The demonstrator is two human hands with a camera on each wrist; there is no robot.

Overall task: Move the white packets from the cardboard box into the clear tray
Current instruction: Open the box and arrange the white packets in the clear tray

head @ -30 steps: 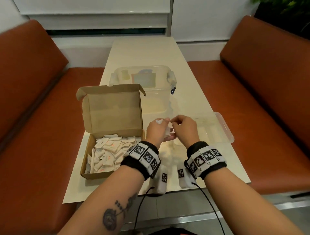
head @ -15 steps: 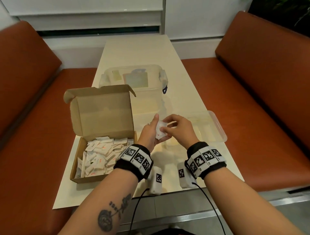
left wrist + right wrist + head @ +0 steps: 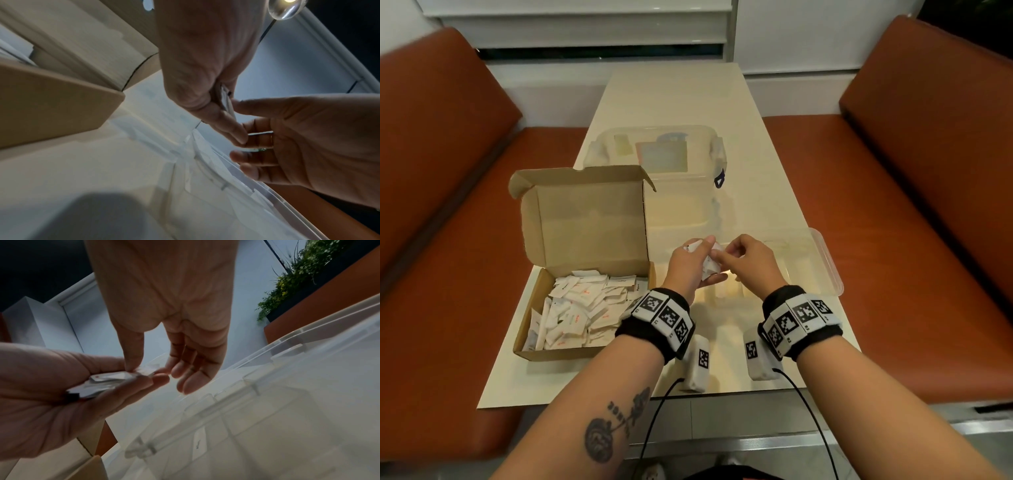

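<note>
The open cardboard box (image 3: 530,346) at the left holds a loose heap of white packets (image 3: 582,308). My left hand (image 3: 700,260) grips a small stack of packets (image 3: 709,270) above the left end of the clear tray (image 3: 828,267). My right hand (image 3: 722,255) meets it there. In the right wrist view, the right hand (image 3: 147,369) pinches the edge of the top packet (image 3: 151,367) between thumb and forefinger, its other fingers relaxed. The stack (image 3: 107,379) lies between the left thumb and fingers. The tray's compartments (image 3: 287,402) look bare below.
A clear storage bin (image 3: 599,150) with blue clips stands behind the tray and box, mid-table. The box lid (image 3: 585,219) stands upright. Orange benches flank the narrow table (image 3: 674,92). The table's near edge runs just under my wrists.
Both hands have stayed together over the tray's left end. The right fingers have shifted on the stack to pinch one packet. The head view has swung slightly.
</note>
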